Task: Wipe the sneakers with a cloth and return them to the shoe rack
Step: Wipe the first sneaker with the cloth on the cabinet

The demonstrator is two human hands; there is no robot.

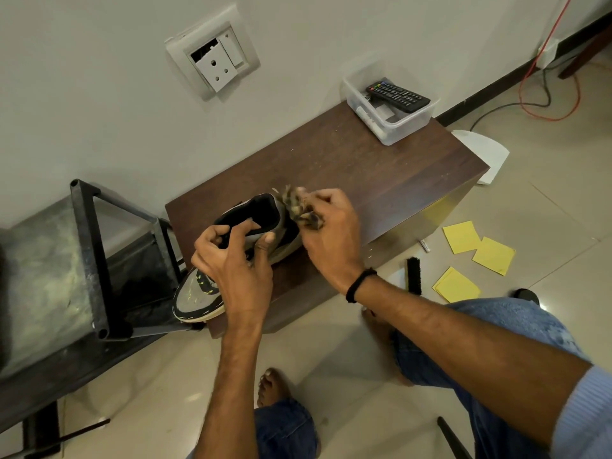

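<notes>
1. Left hand [233,260] has its fingers curled round the collar of the sneaker [231,253], thumb on the side.
2. Right hand [326,231] pinches a bunched-up cloth [299,207] right against the heel.
3. The sneaker's over the dark wood surface [364,170], toe sticking out past the edge toward the shoe rack [89,256].

Dim warm light, wide-angle edge distortion

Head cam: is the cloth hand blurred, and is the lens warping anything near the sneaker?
Head view: right hand and cloth are motion-blurred at the heel of the sneaker; left hand gripping it is sharper; the wide-angle lens tilts the shoe rack and wall; lighting even, shadows soft.
</notes>
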